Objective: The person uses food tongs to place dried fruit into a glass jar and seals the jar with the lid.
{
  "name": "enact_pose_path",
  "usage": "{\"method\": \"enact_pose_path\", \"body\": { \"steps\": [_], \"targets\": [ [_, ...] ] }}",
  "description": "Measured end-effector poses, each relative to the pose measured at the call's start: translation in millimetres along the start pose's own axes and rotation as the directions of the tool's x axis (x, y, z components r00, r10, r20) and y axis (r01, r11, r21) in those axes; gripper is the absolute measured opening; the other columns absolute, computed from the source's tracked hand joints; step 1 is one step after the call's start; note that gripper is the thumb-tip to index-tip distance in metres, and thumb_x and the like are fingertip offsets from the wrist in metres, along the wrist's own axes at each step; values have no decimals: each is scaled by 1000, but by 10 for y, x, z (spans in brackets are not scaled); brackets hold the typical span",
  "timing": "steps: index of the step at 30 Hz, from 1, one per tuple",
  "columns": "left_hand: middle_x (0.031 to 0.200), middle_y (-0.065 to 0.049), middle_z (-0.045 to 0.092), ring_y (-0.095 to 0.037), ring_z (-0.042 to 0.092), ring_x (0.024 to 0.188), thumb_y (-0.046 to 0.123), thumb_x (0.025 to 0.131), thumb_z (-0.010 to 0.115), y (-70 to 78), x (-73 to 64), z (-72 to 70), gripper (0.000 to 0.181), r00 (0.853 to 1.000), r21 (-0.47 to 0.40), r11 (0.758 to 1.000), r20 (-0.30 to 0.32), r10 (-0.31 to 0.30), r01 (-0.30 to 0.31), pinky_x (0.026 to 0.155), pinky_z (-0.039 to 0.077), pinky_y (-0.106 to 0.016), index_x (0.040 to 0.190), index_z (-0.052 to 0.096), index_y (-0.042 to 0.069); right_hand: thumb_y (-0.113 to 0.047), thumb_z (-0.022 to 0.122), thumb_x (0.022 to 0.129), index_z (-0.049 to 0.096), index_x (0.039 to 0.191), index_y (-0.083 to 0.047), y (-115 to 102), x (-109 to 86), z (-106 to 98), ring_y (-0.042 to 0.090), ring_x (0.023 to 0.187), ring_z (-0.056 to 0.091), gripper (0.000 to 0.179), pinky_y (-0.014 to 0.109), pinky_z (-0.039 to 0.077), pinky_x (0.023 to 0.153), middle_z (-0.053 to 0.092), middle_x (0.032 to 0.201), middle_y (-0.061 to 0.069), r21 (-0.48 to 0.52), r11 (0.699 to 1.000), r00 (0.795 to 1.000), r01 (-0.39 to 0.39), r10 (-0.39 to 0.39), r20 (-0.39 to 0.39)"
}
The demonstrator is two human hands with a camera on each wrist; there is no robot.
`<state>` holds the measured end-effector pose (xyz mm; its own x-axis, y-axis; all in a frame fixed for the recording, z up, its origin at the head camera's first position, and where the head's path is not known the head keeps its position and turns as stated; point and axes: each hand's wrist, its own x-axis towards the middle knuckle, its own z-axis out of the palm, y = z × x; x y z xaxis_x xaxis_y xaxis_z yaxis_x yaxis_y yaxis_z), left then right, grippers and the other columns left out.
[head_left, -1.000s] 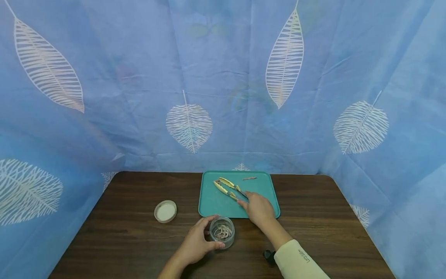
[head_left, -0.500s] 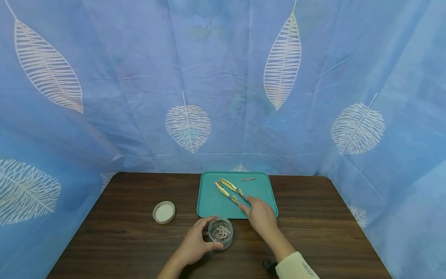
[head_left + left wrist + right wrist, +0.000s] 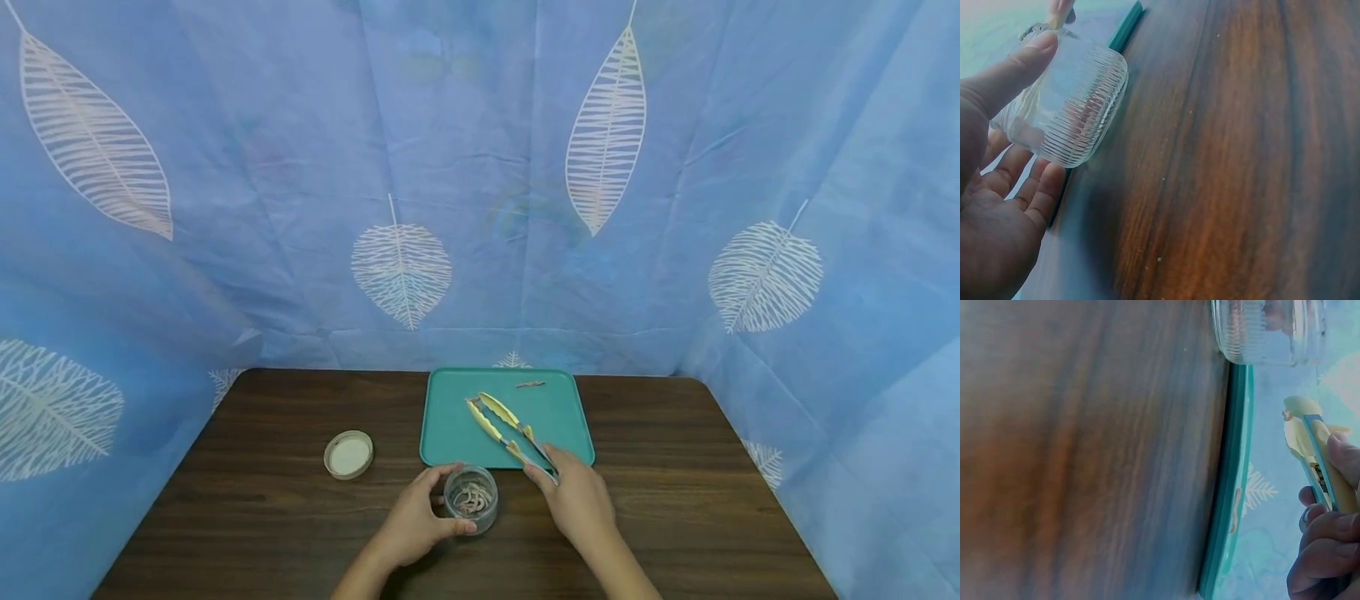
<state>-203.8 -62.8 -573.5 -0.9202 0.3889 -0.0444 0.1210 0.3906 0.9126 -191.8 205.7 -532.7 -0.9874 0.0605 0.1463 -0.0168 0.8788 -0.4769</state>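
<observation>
My left hand [image 3: 416, 517] grips a clear glass jar [image 3: 491, 512] from its left side, thumb at the front and fingers behind. Several thin, pale brownish strips [image 3: 472, 498] lie inside it. In the left wrist view the jar's ribbed wall [image 3: 1088, 106] shows between thumb and fingers. My right hand [image 3: 579, 500] holds yellow-tipped tongs [image 3: 501, 409] by their handles, over the tray's front right part. A small brownish piece [image 3: 1287, 415] shows at the tongs' tips in the right wrist view. Another thin strip [image 3: 530, 384] lies near the tray's back edge.
The teal tray [image 3: 442, 437] lies at the back middle of the dark wooden table [image 3: 262, 500], just behind the jar. A round lid [image 3: 350, 455] with a white inside lies left of the jar. A blue leaf-patterned curtain [image 3: 480, 275] hangs behind the table.
My right hand has drawn the tongs back toward me and slightly to the right, their tips leaving the tray's back part. The left hand stays on the jar.
</observation>
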Motion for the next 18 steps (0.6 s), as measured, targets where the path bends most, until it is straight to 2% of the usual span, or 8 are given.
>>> {"method": "enact_pose_path", "body": {
  "steps": [7,10,14,18],
  "targets": [
    [146,-14,64,-31,68,123,31,81,98,-6,-16,-25,88,1000,-14,1000,-1,2,-2,97,62,-38,156,55,15,-39,80,98,72,140,-4,6,-275,-141,44,120,75,55,61,63,98,75,135,22,-44,997,994,59,-62,-88],
    [146,-13,65,-30,67,125,32,81,98,-20,-9,-25,88,1000,-5,1000,-7,10,-10,100,61,-38,155,55,15,-39,81,97,73,140,-6,13,-373,-210,41,114,78,54,59,64,93,77,131,20,-38,998,993,51,-54,-102],
    [146,-11,65,-30,67,126,35,80,99,-32,8,-11,89,1000,1,1000,-9,6,-6,102,60,-41,155,56,16,-38,82,97,73,140,-10,24,-515,-291,29,95,80,53,51,65,79,81,120,13,-13,1000,997,7,-8,-74],
    [146,-13,65,-32,67,127,35,80,99,-29,13,3,88,1000,-14,1000,-13,-7,6,104,60,-48,155,56,16,-38,85,94,74,137,-20,11,-677,-348,15,81,73,48,42,61,69,80,108,1,2,1000,998,-25,25,-53]
  ]
}}
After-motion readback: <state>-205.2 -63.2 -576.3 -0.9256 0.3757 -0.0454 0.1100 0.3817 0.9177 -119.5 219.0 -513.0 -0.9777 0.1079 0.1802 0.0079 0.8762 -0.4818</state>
